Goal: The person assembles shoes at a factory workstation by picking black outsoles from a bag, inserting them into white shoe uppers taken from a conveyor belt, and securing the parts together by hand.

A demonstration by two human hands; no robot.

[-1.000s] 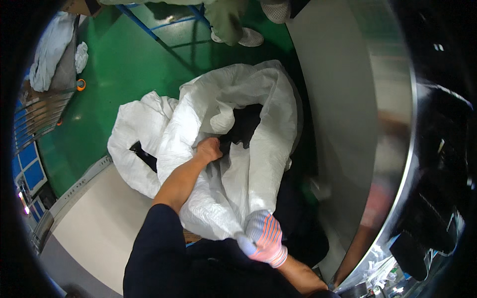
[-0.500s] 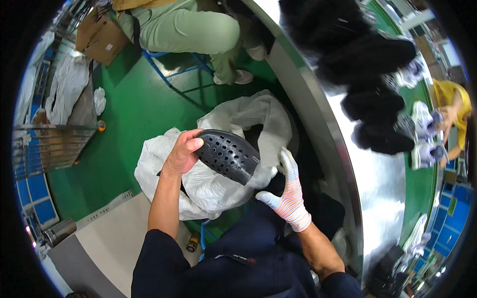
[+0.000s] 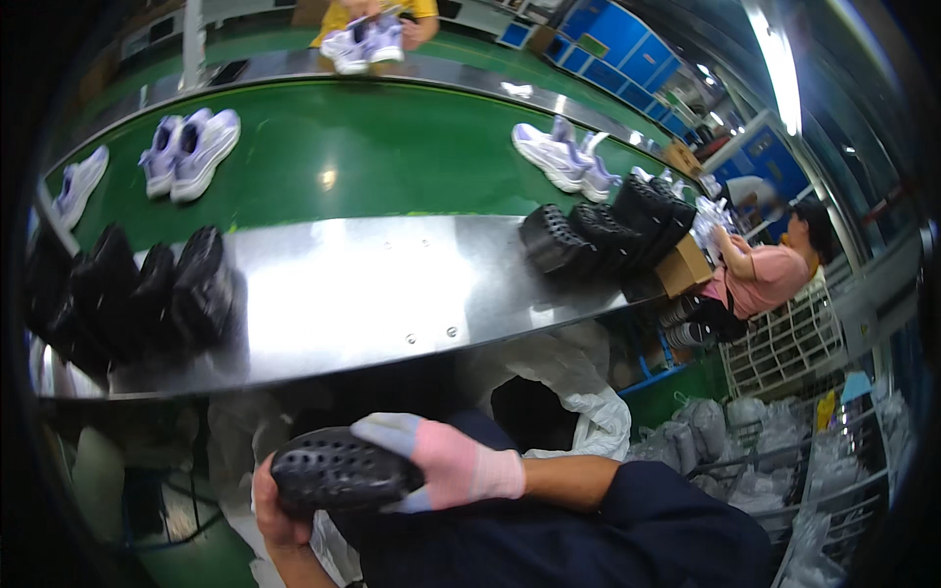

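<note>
A black, shoe-shaped piece dotted with holes [image 3: 338, 470] is held low in front of my body. My bare left hand [image 3: 279, 510] grips its left end, partly hidden behind it. At the other end, my right hand [image 3: 456, 461], in a pale glove with a pink back, is closed over the piece. Pale plastic bags lie below and beyond my hands, one of them a white bag with a dark opening [image 3: 608, 421].
A metal ledge [image 3: 343, 284] runs ahead, with black pieces [image 3: 201, 294] at its left and more black pieces [image 3: 564, 240] at its right. Past it, a green belt [image 3: 372, 157] carries purple-white sneakers [image 3: 191, 157]. A person in pink [image 3: 765, 274] stands to the right.
My view has swung right, toward the ledge and belt. The right hand, earlier open and apart from the black piece, now grips it. The left hand still holds it.
</note>
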